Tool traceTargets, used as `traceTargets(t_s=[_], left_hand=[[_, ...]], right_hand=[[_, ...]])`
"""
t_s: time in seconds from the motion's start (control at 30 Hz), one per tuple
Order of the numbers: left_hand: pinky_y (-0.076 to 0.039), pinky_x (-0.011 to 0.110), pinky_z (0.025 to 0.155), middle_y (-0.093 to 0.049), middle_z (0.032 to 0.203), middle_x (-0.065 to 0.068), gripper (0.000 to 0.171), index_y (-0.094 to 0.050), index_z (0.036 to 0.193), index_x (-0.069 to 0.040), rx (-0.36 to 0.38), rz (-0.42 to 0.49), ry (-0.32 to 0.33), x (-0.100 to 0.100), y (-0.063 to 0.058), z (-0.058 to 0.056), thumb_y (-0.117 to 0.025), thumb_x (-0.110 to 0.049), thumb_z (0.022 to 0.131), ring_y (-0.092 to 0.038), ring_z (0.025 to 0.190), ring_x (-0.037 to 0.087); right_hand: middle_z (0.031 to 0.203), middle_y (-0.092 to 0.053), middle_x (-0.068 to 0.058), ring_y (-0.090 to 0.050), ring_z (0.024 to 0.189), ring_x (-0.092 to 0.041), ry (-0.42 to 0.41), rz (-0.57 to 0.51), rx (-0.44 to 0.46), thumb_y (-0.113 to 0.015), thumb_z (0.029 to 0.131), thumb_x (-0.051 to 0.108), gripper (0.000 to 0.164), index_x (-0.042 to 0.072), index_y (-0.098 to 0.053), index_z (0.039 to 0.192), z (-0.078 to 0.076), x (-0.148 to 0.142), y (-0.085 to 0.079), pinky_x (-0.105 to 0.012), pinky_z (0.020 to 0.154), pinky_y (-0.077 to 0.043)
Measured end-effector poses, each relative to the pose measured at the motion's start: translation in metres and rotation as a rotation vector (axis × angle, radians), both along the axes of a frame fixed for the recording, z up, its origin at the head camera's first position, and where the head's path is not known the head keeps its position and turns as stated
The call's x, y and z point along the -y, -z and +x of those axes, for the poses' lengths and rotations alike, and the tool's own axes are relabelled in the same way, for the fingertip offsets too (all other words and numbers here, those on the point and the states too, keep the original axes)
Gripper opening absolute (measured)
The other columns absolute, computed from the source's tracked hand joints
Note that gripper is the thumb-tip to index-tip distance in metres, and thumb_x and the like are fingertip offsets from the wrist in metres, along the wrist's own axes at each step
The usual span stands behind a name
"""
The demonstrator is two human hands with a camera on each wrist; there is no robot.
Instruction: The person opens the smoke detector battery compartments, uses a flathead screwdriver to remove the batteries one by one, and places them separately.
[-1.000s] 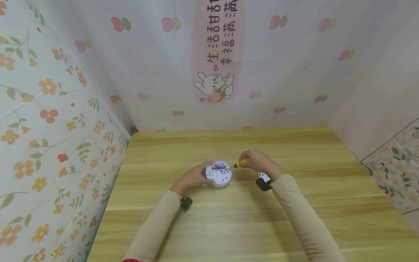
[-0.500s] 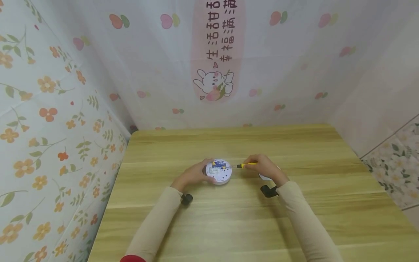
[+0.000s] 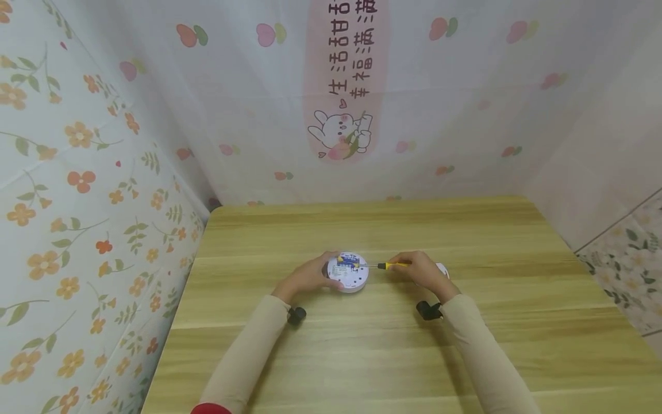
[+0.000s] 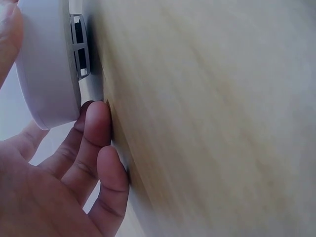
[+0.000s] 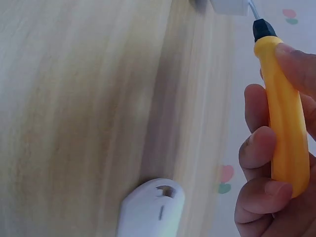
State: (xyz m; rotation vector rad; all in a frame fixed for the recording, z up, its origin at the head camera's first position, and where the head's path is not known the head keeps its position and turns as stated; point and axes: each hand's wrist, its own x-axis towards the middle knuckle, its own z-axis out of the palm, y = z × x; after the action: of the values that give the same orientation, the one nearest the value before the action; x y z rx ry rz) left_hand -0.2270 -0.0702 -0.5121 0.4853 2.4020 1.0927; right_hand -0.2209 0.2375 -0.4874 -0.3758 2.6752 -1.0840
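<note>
Disc [image 3: 355,282]: near the middle of the desk [image 3: 362,356], printed face up, vent [image 4: 80,47] toward the wood; looks like light, stiff plastic, rather slick.
Vent: thin ribs, probably the fragile part; I'd keep pressure off it.
Rim: best place to hold, I'd say; the left hand [image 3: 308,275] has its fingers curled round it, thumb on the near side.
Battery [image 3: 347,261]: blue and yellow, set in the face; likely hard, smooth and dense for its size.
Screwdriver [image 5: 282,113]: right hand [image 3: 421,269] grasping its grooved yellow handle, which should grip well; shaft reaches the battery's end, contact unclear.
Plate [image 5: 153,212]: white, just beside the right hand.
</note>
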Motion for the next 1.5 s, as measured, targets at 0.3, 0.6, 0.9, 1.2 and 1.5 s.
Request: traceTargets(t_s=[0.3, 0.6, 0.9, 1.2, 1.5], left_hand=[[-0.029, 0.057, 0.113, -0.039, 0.153, 0.013, 0.097, -0.028, 0.152, -0.025, 0.009, -0.004, -0.022, 0.000, 0.001, 0.003, -0.080, -0.048, 0.073, -0.036, 0.140, 0.036], [-0.031, 0.058, 0.112, -0.043, 0.150, 0.014, 0.096, -0.028, 0.151, -0.027, 0.022, 0.003, -0.040, -0.001, -0.002, 0.004, -0.081, -0.046, 0.073, -0.040, 0.137, 0.037], [-0.030, 0.059, 0.112, -0.042, 0.150, 0.015, 0.098, -0.027, 0.151, -0.028, 0.040, 0.034, -0.044, 0.000, -0.004, 0.005, -0.082, -0.046, 0.071, -0.040, 0.137, 0.038], [-0.031, 0.058, 0.112, -0.042, 0.150, 0.016, 0.099, -0.027, 0.151, -0.030, 0.034, 0.039, -0.034, 0.000, 0.000, 0.002, -0.083, -0.045, 0.070, -0.040, 0.137, 0.038], [-0.033, 0.058, 0.110, -0.045, 0.146, 0.017, 0.101, -0.027, 0.150, -0.029, 0.041, 0.070, -0.028, 0.001, 0.000, 0.002, -0.084, -0.045, 0.069, -0.045, 0.132, 0.038]], right_hand=[[0.117, -0.068, -0.018, -0.060, 0.114, -0.035, 0.014, -0.029, 0.022, -0.064, 0.092, 0.024, 0.022, 0.009, -0.073, 0.106, 0.003, -0.002, 0.012, -0.052, 0.096, -0.049], [0.108, -0.071, -0.011, -0.059, 0.092, -0.019, 0.021, -0.029, 0.002, -0.063, 0.094, 0.025, 0.023, 0.009, -0.072, 0.107, 0.005, -0.001, 0.022, -0.034, 0.081, -0.050], [0.103, -0.072, -0.008, -0.058, 0.086, -0.017, 0.017, 0.019, -0.044, -0.061, 0.095, 0.028, 0.022, 0.013, -0.071, 0.108, 0.010, 0.002, 0.024, -0.032, 0.074, -0.048], [0.107, -0.072, -0.009, -0.063, 0.094, -0.021, 0.031, 0.014, -0.103, -0.062, 0.094, 0.025, 0.021, 0.011, -0.071, 0.107, 0.013, 0.002, 0.021, -0.039, 0.080, -0.051], [0.108, -0.071, -0.015, -0.061, 0.107, -0.036, 0.008, 0.002, -0.202, -0.067, 0.090, 0.015, 0.018, 0.006, -0.073, 0.105, 0.012, -0.008, 0.014, -0.054, 0.093, -0.049]])
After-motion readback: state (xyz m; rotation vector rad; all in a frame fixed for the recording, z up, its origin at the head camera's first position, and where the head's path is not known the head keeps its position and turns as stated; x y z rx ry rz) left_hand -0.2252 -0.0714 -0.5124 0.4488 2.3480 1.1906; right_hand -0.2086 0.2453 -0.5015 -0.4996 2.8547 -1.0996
